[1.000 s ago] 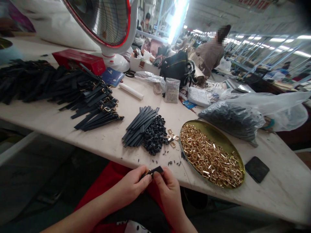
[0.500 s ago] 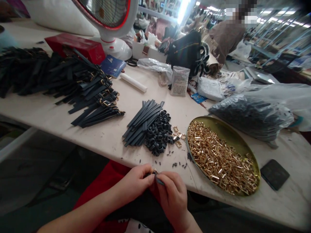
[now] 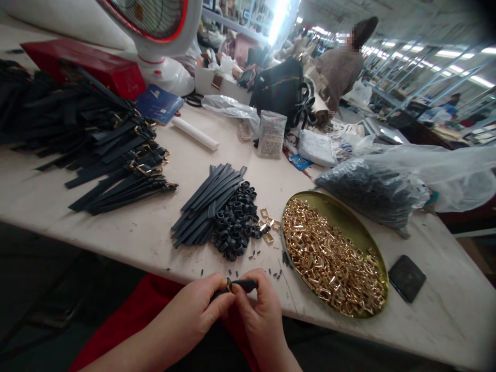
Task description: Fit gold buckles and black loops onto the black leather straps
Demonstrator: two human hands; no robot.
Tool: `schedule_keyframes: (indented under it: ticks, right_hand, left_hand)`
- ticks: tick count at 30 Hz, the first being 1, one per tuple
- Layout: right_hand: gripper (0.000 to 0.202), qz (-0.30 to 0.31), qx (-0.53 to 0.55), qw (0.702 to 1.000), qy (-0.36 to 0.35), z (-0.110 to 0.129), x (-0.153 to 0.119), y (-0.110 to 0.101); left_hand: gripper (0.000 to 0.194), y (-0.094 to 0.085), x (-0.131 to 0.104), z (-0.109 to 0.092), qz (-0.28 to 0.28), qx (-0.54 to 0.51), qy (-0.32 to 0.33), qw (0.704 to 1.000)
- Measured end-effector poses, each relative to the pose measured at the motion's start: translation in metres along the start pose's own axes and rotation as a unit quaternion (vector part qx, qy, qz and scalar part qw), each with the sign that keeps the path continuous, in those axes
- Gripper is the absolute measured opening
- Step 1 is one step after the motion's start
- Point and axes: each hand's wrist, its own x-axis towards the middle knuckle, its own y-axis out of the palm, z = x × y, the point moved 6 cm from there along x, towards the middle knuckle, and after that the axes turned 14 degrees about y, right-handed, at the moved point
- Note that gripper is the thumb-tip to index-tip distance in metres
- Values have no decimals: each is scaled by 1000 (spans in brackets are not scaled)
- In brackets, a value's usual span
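Close to the table's front edge, both hands meet on one dark strap [image 3: 245,284] with a small gold buckle [image 3: 228,283] on it. My left hand [image 3: 209,305] is closed, thumb and fingers pinching the strap beside the buckle. My right hand [image 3: 258,305] is closed too, gripping the strap on the other side of the buckle; its end sticks out above the thumb. Just beyond the hands lie a stack of flat dark straps [image 3: 209,201] and a heap of small black loops [image 3: 235,219]. Several loose gold buckles [image 3: 268,237] lie beside the loops.
A round gold tray [image 3: 351,222] full of gold buckles stands at the right, near a black square pad [image 3: 407,278]. Buckled straps [image 3: 116,155] are piled at the left. Behind are a fan [image 3: 163,72], a red box [image 3: 85,67], plastic bags [image 3: 375,191] and a person [image 3: 341,67].
The camera view has turned slightly right, so the table's things appear farther left. In my right hand, more of the strap's end now shows. Both hands keep hold of it.
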Motion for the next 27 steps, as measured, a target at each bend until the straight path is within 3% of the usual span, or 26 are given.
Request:
schedule_keyframes:
  ticks: [5,8,10,12,13,15,18,20,27]
  right_hand:
    - [21,96,17,995,-10,10,-2,3]
    - [34,153,5,988,-13,8,3,1]
    - [37,124,-48,991,-19,5,18,-12]
    - [29,4,-131,991,-20,4,42,-38]
    - [22,-54,-179,982,-33,7,54,-50]
    - [16,-114,-282,951,-57,13,77,-64]
    - [17,-116,-433,892,-64,18,103,-62]
    - [14,-94,-477,871,-62,18,113,-54]
    - [9,-79,-484,868,-72,18,117,-42]
  left_hand:
    - [25,2,3,14,-8,-72,-40,997]
    - [24,-2,7,16,-37,-29,-3,999]
    - [22,1,9,11,-12,11,35,999]
    - [22,3,8,7,13,31,44,998]
    - [24,3,7,6,14,34,39,999]
    - [25,2,4,5,-2,35,27,999]
    - [24,2,-3,4,-21,23,25,999]
    - [23,3,-8,3,-28,17,27,999]
    - [24,3,-19,-8,-62,34,53,996]
